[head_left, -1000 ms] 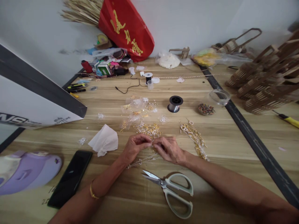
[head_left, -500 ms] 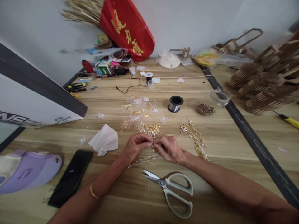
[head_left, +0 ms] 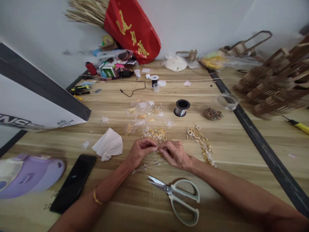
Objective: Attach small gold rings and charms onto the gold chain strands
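My left hand [head_left: 142, 150] is closed in a pinch, thumb and forefinger together. Facing it, my right hand [head_left: 175, 154] pinches too, and the fingertips of both almost meet. What lies between them is too small to make out. Below the fingers a beaded silver chain [head_left: 150, 165] runs along the table; whether it joins the pinched piece I cannot tell. Just beyond the hands is a heap of gold and silver jewellery findings [head_left: 156, 133]. Scissors with pale handles [head_left: 172, 190] lie partly spread in front of my wrists.
Finished-looking gold and silver chains [head_left: 202, 145] lie to the right. Behind stand a wire spool [head_left: 181, 108], a bead dish [head_left: 213, 113] and small bags of findings [head_left: 141, 116]. At left are a paper tissue [head_left: 108, 145], a black phone [head_left: 73, 183], a purple object [head_left: 31, 175] and a large box [head_left: 36, 103].
The whole view has shifted very slightly. Both hands keep the same pinch in the same place, and nothing on the table has visibly moved.
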A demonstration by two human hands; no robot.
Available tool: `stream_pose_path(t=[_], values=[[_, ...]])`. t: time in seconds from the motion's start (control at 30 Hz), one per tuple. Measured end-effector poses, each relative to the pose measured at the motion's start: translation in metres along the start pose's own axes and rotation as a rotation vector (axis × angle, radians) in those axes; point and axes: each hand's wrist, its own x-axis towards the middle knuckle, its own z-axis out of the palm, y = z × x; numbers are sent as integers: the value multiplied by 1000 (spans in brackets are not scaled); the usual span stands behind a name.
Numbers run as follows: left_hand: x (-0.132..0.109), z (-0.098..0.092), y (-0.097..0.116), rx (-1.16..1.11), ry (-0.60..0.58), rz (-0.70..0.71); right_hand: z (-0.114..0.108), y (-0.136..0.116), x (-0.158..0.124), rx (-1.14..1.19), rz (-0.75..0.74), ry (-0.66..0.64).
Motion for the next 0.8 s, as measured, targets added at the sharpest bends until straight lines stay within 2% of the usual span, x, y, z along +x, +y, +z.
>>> stream_pose_path(t=[0.3, 0.8], values=[[0, -2, 0, 69, -38, 70, 0, 1, -1, -4, 28, -19], [-2, 2, 12, 142, -71, 62, 1, 1, -1, 7, 85, -32]])
